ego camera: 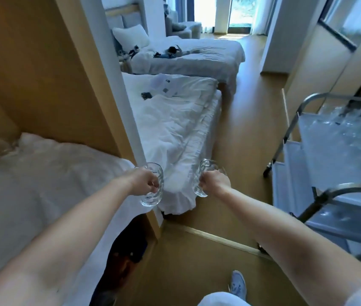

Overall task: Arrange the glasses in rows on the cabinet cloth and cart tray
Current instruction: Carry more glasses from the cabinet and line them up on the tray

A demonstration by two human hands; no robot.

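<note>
Fingers (153, 184) of the left hand (145, 183) are clamped on the handle of the left mug (152, 199); the right hand (216, 181) grips the right mug (206, 169) likewise. Both mugs hang in the air just past the right edge of the cloth (42, 173), near each other. A swing could clink them together or against the cabinet side (76, 85) above the cloth, and its rumples could tip a mug.

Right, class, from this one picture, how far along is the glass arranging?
Done: blurred glassware seems to stand on the cart tray already. In hand: the left hand grips the left mug, the right hand grips the right mug, both in mid-air. Left: setting both down in rows on the cabinet cloth or tray.
</note>
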